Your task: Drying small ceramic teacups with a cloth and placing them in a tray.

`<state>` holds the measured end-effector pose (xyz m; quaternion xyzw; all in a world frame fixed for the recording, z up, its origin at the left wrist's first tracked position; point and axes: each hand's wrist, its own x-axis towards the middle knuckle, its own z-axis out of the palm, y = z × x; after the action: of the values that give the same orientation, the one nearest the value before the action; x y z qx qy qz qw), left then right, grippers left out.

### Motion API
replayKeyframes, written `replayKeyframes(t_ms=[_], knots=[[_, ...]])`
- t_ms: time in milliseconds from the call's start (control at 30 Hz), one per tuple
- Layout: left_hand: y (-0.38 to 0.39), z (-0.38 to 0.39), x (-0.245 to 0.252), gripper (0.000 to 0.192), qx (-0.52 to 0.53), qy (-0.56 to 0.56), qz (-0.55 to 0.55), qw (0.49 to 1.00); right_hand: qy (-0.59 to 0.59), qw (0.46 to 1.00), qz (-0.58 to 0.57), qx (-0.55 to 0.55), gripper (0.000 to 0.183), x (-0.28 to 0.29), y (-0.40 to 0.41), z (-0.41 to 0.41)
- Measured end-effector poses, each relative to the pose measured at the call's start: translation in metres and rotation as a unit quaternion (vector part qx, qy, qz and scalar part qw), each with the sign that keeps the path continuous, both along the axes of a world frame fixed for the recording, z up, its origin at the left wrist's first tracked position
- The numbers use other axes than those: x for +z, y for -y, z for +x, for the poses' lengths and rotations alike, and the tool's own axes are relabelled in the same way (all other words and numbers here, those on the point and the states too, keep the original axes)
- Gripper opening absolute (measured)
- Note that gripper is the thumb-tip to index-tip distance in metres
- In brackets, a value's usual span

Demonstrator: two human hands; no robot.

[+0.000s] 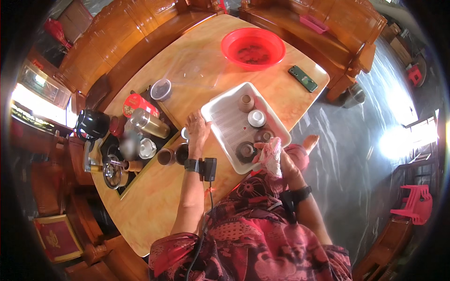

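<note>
My left hand (197,128) lies palm down beside the left corner of a white plastic draining tray (225,130), its thumb close to the rim; what is under the palm is hidden. Partly behind that wrist is a small white cup (184,133). Two dark cups, a brown one (166,156) and a black one (181,154), stand nearer me. My right hand (289,165) grips a crumpled pink-and-white cloth (272,158) over the tray's near right side. Inside the tray sit upturned cups: a tan one (246,103), a white one (257,118) and darker ones (247,151) by the cloth.
Beyond the tray stand a red basin (253,47) holding water and dark objects, and a phone (303,78). At left, an inset tea tray (123,191) carries a metal flask (150,123), a lidded white bowl (147,148) and a glass pot (113,172). Wooden benches (140,35) border the table.
</note>
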<state>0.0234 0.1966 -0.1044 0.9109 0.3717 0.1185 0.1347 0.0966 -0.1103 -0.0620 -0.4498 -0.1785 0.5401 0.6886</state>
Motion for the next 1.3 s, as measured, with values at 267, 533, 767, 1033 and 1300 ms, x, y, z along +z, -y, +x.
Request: replayKeyframes(t_ms=[267, 533, 767, 1033, 1300], knots=[[-0.007, -0.008, -0.013, 0.058, -0.007, -0.063, -0.010, 0.998, -0.028, 0.999, 0.029, -0.036, 0.051, -0.003, 0.005, -0.004], [-0.013, -0.001, -0.017, 0.050, 0.013, -0.148, 0.024, 0.989, 0.001, 0.998, 0.010, -0.060, 0.043, -0.003, 0.005, -0.006], [-0.018, -0.018, -0.025, 0.052, 0.029, -0.042, 0.070, 0.996, -0.118, 0.987, 0.010, -0.107, 0.041, 0.008, 0.002, -0.011], [0.048, -0.018, 0.083, 0.056, -0.140, 0.234, -0.117, 0.955, -0.043, 0.995, 0.018, -0.093, 0.041, -0.016, 0.004, -0.006], [0.116, -0.012, 0.082, 0.062, -0.303, 0.263, -0.315, 0.860, 0.030, 0.973, -0.004, -0.227, 0.031, 0.001, 0.004, -0.010]])
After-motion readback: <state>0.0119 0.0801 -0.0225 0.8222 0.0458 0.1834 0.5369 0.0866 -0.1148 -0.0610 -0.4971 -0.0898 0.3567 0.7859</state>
